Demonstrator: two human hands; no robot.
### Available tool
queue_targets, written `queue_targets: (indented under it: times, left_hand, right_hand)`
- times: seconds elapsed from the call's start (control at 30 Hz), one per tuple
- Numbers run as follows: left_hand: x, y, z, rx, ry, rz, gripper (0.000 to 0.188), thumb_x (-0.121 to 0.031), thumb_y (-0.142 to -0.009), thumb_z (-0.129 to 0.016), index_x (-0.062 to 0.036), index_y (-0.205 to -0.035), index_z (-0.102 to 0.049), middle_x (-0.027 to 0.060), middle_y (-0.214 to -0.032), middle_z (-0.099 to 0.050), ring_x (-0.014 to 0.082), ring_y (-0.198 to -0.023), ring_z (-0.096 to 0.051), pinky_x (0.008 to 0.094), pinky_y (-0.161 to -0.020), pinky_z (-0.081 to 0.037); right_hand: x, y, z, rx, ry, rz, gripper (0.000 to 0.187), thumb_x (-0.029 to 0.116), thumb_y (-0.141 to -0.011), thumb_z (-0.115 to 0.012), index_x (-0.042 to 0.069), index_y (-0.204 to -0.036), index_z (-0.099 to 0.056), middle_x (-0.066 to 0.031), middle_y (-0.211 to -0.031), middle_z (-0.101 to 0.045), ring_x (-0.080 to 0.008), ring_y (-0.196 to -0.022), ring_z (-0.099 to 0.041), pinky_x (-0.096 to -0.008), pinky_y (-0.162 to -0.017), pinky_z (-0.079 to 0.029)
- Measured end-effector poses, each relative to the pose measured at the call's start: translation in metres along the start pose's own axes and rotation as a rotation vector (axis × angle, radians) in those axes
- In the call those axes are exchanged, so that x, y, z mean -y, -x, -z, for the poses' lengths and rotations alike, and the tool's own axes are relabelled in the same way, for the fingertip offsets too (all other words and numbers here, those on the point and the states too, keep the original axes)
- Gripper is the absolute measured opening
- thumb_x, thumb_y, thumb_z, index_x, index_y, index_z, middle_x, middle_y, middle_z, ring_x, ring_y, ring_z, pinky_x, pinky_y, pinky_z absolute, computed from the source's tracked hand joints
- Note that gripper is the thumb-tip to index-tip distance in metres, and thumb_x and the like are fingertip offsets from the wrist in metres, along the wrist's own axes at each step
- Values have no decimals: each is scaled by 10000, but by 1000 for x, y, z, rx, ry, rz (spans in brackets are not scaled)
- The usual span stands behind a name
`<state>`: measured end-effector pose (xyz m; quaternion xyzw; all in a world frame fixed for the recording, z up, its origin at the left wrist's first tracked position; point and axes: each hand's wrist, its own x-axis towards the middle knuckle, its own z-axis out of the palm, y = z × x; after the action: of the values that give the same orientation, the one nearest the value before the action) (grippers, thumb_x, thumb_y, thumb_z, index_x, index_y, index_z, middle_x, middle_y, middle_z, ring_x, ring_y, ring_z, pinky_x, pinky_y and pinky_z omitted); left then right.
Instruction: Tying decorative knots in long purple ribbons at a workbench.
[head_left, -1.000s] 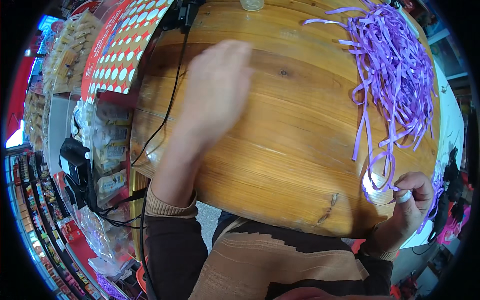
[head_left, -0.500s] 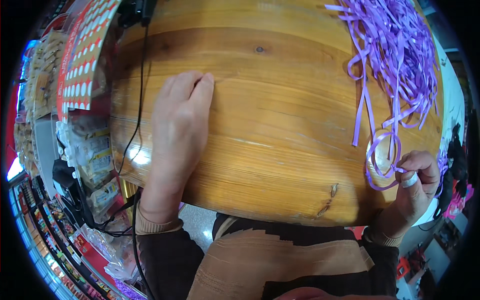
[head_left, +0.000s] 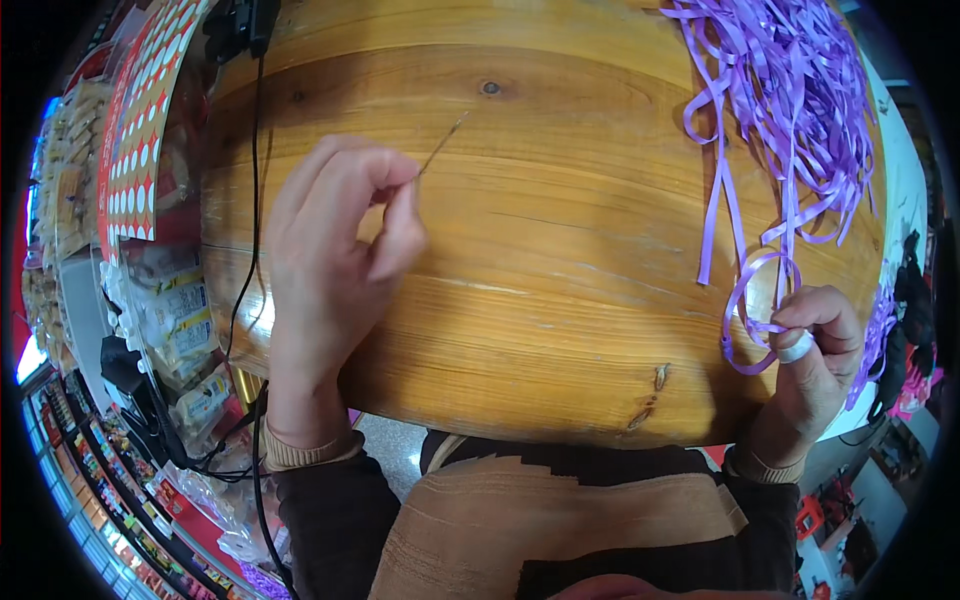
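Note:
My left hand is raised over the left part of the wooden table. Thumb and forefinger pinch a thin dark needle-like rod, which sticks out toward the far right. Its exact kind is too fine to make out. Near the table's right edge, my right hand has white tape round the thumb. It pinches a purple ribbon that curves into a loop left of the fingertips. From there the strands run back to a large tangled pile of purple ribbons at the far right.
A black cable runs down the table's left side from a black device. Beyond that edge stand a red-and-white dotted box and several clear packets. The wooden table curves along its near edge.
My left hand has turned and parted its thumb from the palm, so the thin rod now shows. My right hand has shifted slightly, keeping its pinch on the ribbon. The view has moved a little.

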<state>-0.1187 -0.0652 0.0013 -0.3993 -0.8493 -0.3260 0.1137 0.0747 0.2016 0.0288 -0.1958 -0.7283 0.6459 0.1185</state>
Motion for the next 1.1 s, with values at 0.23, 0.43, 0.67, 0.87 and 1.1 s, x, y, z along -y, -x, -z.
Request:
queue_targets:
  times: [0.23,0.43,0.67,0.87,1.1]
  left_hand:
    - [-13,4,3,-29,318,116,164,84,-635,-586,-21,-752,-543,53,-693,-539,142,-615,-517,245,-564,-418]
    - [-10,9,8,59,537,245,134,63,-671,-580,-24,-765,-540,34,-706,-538,116,-634,-502,224,-582,-405]
    - [-2,13,11,235,1227,619,46,-28,-821,-528,-8,-860,-541,-36,-739,-516,32,-655,-457,176,-582,-373]
    - [21,7,2,92,775,642,62,-57,-838,-545,-13,-879,-562,-42,-749,-521,13,-663,-469,165,-582,-385]
    - [6,2,0,-187,228,388,114,-42,-874,-514,-13,-975,-557,-26,-823,-554,41,-720,-511,174,-666,-414]
  right_hand:
    - [6,-1,-13,12,-27,-62,126,24,-728,-667,0,-817,-581,0,-714,-530,-44,-609,-438,-178,-546,-328]
    - [3,-1,-18,55,-50,-82,123,33,-744,-667,-4,-829,-588,-1,-727,-543,-44,-615,-461,-173,-544,-345]
    - [3,0,-22,75,-83,-128,128,39,-746,-671,-6,-836,-591,8,-709,-536,-40,-607,-463,-170,-529,-340]
    - [-1,2,-22,139,-73,-118,121,33,-749,-666,-6,-837,-592,22,-689,-517,-34,-586,-445,-171,-514,-326]
    - [7,8,-26,78,-290,-13,110,68,-791,-617,-3,-845,-553,10,-650,-480,-42,-523,-390,-191,-459,-285]
